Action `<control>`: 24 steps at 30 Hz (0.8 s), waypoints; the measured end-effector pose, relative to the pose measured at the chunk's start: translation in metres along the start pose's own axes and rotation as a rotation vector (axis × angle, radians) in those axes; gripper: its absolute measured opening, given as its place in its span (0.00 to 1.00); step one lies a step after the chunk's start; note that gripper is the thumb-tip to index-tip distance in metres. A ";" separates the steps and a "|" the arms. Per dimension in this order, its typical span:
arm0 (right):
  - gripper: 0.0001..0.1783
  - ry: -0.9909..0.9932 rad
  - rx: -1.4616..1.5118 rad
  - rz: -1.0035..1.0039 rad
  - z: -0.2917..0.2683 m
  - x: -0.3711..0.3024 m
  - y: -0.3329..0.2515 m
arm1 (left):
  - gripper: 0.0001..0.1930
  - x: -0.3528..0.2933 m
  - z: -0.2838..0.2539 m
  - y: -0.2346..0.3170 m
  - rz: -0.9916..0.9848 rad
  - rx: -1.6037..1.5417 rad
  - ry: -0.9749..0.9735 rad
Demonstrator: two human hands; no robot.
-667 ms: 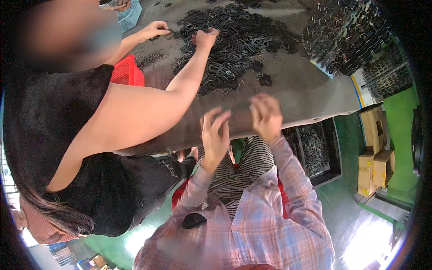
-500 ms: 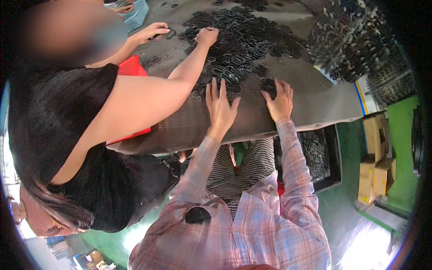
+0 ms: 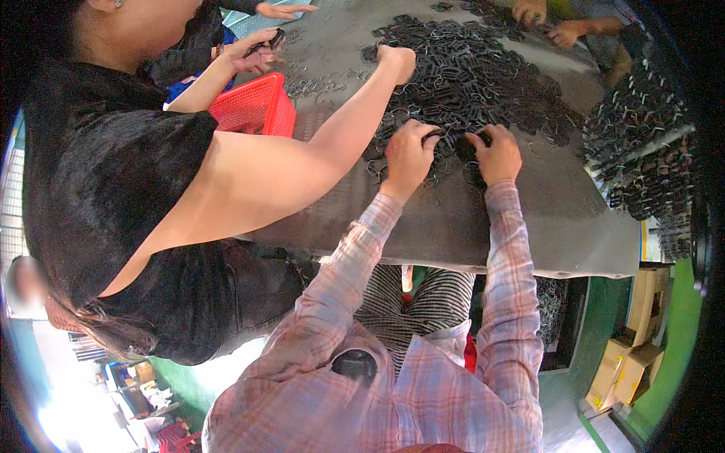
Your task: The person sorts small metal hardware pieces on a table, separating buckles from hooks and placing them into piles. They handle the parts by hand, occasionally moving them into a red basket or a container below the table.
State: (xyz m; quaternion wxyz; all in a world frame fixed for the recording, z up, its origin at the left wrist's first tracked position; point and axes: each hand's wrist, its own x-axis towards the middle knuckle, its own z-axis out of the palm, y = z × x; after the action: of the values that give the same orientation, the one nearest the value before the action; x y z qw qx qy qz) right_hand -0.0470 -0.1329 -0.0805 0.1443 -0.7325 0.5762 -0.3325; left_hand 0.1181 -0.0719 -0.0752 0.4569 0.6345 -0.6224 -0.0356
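A wide pile of small black pieces with thin metal hooks (image 3: 468,72) lies on the table in front of me. At its near edge my left hand (image 3: 408,160) is closed, a dark hook piece showing between thumb and fingers. Just to the right, my right hand (image 3: 500,156) has its fingers curled round a small bunch of the same black pieces. Both hands rest low at the table's surface, a short gap apart, with loose hooks between and below them. How many pieces each hand holds is hidden by the fingers.
At my left a co-worker's bare arm (image 3: 302,170) reaches across to the pile. Beside that person stands a red plastic basket (image 3: 279,113); a light blue basket (image 3: 264,20) is farther back. Another person's hands (image 3: 563,32) work at the far right. Cardboard boxes (image 3: 623,370) stand on the floor.
My hands were spread with fingers apart; they have moved forward into the pile's edge and closed on black pieces. The whole view has shifted, and the co-worker's arm still reaches to the pile.
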 end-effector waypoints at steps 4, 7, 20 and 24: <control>0.13 0.076 0.314 -0.047 -0.006 0.007 0.029 | 0.07 0.006 -0.011 0.001 -0.316 -0.385 0.037; 0.11 0.120 0.293 -0.081 -0.011 0.012 0.043 | 0.09 0.007 -0.017 -0.011 0.074 -0.067 0.013; 0.18 -0.138 -0.159 -0.070 0.001 -0.009 0.002 | 0.11 -0.005 -0.031 -0.001 -0.357 -0.501 -0.140; 0.19 -0.277 -0.167 -0.075 -0.006 -0.001 0.010 | 0.11 -0.020 -0.042 -0.020 -0.773 -1.179 -0.105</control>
State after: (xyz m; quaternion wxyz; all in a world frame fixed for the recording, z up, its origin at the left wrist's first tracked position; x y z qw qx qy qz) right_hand -0.0585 -0.1339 -0.0819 0.1483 -0.8018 0.5488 -0.1842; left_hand 0.1541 -0.0369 -0.0737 0.6483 0.4542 -0.2508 -0.5572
